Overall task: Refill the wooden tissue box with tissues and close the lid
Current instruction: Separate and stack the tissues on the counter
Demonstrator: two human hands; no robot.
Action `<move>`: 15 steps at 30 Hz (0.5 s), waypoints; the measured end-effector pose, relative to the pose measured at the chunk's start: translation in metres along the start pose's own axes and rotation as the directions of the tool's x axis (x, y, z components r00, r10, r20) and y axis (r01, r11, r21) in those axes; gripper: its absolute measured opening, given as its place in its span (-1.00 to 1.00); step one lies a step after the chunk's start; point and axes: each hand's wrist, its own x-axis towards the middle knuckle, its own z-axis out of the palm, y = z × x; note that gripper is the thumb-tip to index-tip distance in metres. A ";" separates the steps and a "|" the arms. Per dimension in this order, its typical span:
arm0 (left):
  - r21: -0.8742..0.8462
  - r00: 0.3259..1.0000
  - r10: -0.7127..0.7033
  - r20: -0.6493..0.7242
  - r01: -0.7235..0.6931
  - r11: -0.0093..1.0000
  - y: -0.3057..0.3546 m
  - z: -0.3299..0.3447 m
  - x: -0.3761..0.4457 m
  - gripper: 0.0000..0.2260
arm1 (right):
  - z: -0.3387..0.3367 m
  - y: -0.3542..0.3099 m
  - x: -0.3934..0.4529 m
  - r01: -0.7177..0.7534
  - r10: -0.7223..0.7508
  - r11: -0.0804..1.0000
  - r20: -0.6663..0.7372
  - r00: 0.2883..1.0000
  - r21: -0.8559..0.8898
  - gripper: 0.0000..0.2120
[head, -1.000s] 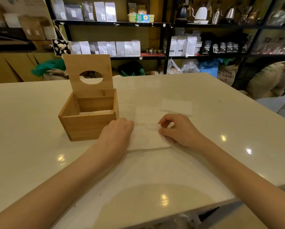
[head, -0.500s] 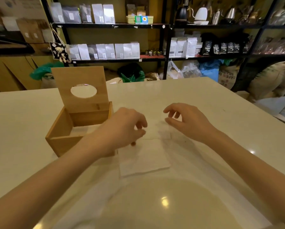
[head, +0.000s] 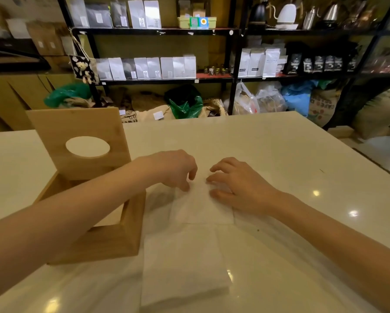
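Note:
The wooden tissue box stands at the left of the table, and its lid, with an oval hole, stands upright at the back. My left forearm crosses over the box. A thick white stack of tissues lies close to me. Beyond it lies a second white tissue stack. My left hand hovers over that stack's far left corner with fingers curled down. My right hand rests on its right side, fingers spread. Neither hand has lifted anything.
The pale glossy table stretches to the right and back. Behind it stand black shelves with bags, kettles and jars. Sacks and plastic bags lie on the floor beyond the table's far edge.
Both hands have left the near stack and reached forward to the stack behind it. The view has moved closer, so the box and near stack look larger and lower.

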 end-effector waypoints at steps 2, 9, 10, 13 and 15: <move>0.019 1.000 -0.015 0.013 0.015 1.000 -0.001 0.004 0.007 -0.69 | 0.002 0.002 0.004 0.020 -0.020 0.999 0.009 1.000 -0.029 -0.63; -0.012 1.000 -0.015 0.003 0.015 1.000 0.003 0.009 0.011 -0.80 | 0.004 0.001 0.009 0.070 -0.070 0.998 -0.053 0.996 0.006 -0.76; -0.011 1.000 -0.012 0.000 0.012 1.000 0.003 0.009 0.010 -0.81 | 0.005 0.000 0.010 0.061 -0.059 0.998 -0.058 0.997 0.027 -0.78; -0.004 1.000 0.002 -0.008 -0.002 1.000 0.004 0.007 0.007 -0.87 | 0.005 0.001 0.012 0.020 -0.017 0.997 -0.042 0.999 0.081 -0.82; -0.004 0.999 0.004 -0.046 -0.004 1.000 0.004 0.003 0.003 -0.92 | 0.004 0.002 0.013 -0.005 0.007 0.995 -0.022 1.000 0.098 -0.82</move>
